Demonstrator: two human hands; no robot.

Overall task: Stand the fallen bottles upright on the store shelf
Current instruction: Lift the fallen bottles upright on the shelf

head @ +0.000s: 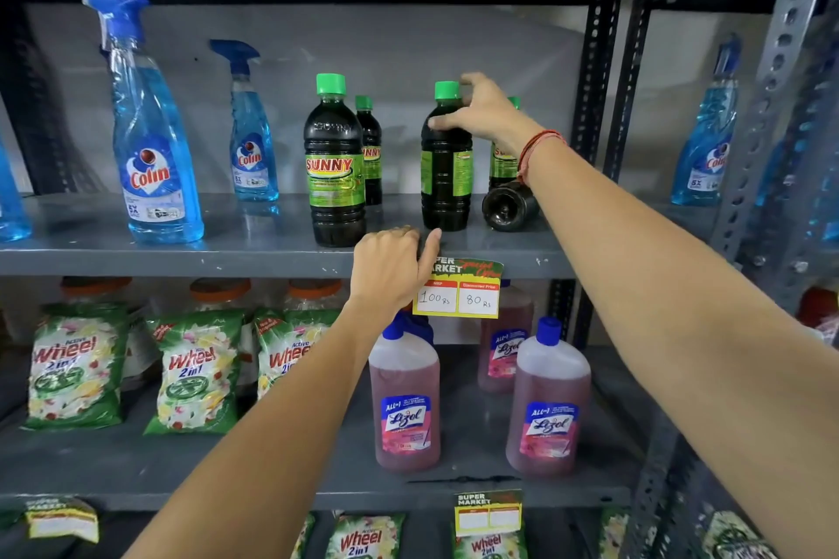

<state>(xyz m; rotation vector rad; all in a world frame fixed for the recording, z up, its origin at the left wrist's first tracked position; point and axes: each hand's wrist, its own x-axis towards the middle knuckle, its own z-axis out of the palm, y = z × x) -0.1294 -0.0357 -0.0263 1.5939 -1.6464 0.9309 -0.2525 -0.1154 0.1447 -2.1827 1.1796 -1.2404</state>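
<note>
The right hand (481, 113) grips the neck of an upright dark green-capped plastic bottle (446, 163), a fallen one (508, 207) lying just right, while the left hand (390, 270) rests curled, holding nothing, on the grey metal shelf edge (181, 261).

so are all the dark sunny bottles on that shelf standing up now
No, one dark bottle lies on its side under the right hand's forearm, base facing the camera.

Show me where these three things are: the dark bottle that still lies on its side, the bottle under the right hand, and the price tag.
fallen bottle (509, 205): head view, on its round base facing the camera.
held bottle (446, 191): head view, on its dark body.
price tag (457, 298): head view, on the white price boxes.
</note>
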